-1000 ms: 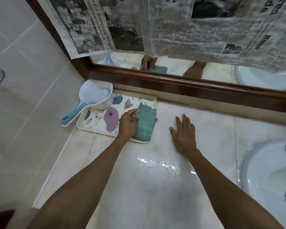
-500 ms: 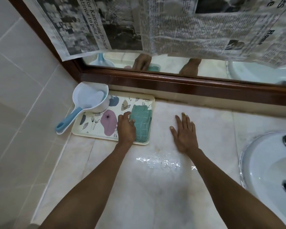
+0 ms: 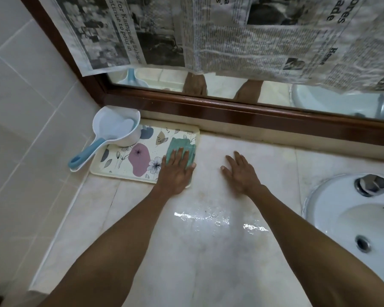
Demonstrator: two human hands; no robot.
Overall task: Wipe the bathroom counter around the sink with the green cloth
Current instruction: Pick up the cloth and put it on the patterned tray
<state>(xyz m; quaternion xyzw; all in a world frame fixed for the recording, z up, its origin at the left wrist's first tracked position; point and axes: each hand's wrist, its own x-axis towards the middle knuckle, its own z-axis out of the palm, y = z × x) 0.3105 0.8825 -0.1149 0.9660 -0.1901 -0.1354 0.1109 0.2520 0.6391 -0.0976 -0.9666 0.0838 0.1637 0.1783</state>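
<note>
The folded green cloth [image 3: 179,145] lies at the right end of a floral tray [image 3: 124,160] on the pale stone counter [image 3: 208,251]. My left hand [image 3: 176,171] lies flat on top of the cloth, fingers spread, covering its near half. My right hand [image 3: 239,171] rests palm down on the bare counter to the right, fingers apart, holding nothing. The white sink [image 3: 353,218] with its chrome tap [image 3: 374,186] sits at the right edge. A patch of water [image 3: 213,218] glistens on the counter between my forearms.
A white water scoop with a blue handle [image 3: 111,138] stands on the tray's left end, by the tiled wall [image 3: 27,120]. A wood-framed mirror [image 3: 231,111] hung with newspaper [image 3: 231,34] runs along the back of the counter.
My left hand has slid from the cloth's left edge onto its top and now presses flat on it. The cloth now lies squarer on the tray. My right hand stays on the counter.
</note>
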